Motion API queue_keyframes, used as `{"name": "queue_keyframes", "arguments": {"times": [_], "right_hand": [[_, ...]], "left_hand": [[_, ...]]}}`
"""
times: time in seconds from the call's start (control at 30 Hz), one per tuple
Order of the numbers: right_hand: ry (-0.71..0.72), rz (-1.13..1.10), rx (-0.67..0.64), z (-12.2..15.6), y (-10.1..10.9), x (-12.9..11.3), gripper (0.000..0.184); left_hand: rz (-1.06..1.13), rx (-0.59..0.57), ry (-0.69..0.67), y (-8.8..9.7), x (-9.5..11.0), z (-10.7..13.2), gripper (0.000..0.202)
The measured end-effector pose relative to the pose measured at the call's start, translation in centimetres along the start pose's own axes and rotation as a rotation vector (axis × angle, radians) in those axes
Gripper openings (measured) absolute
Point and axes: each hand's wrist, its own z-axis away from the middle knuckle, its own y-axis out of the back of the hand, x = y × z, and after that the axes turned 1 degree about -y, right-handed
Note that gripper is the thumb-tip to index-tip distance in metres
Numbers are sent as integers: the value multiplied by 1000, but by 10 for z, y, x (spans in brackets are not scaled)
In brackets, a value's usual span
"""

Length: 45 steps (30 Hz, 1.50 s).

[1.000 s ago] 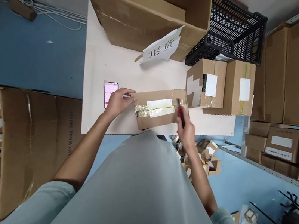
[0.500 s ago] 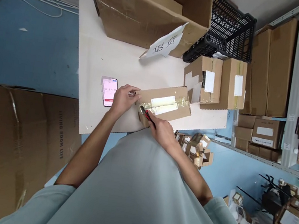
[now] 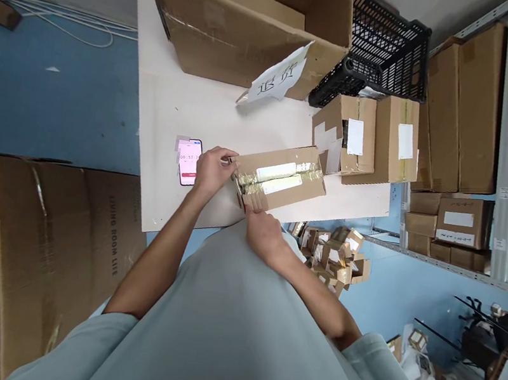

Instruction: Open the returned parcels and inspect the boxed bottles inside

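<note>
Looking down on a pale surface, with a big carton printed LIVING ROOM LIFE at the lower left. Can see a wide open-topped carton standing at the far side of the surface, and just right of it a black slatted crate. Next in size, on the right, can count a left parcel and a right parcel set side by side, each labelled in white. Can find the taped box lying near the surface's front edge, slightly slanted, right end just beside the left parcel. Can see a torn white sheet with black writing before the open-topped carton. At the box's left end, can see the left hand, grip narrow at the corner; cannot tell about anything pinched there. At the near edge, can see the right hand, fingers curled, contents of the grip hidden. Just left of the left hand, can spot a phone with a pink screen.
</note>
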Motion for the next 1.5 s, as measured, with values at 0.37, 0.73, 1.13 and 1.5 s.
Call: {"name": "queue_keyframes", "arguments": {"times": [0.37,0.73,1.13,1.5], "right_hand": [[-114,-179,383,26,12,92,58],[-401,-492,578,-48,-59,286,43],[-267,-507,441,-129,-132,355,48],[-131,-637,544,-146,-112,355,44]], "left_hand": [[113,69,0,-4,0,19,37],[-211,-4,-291,-61,67,50,64],[-477,-65,-168,-134,118,53,92],[-531,93,126,-100,76,85,93]]}}
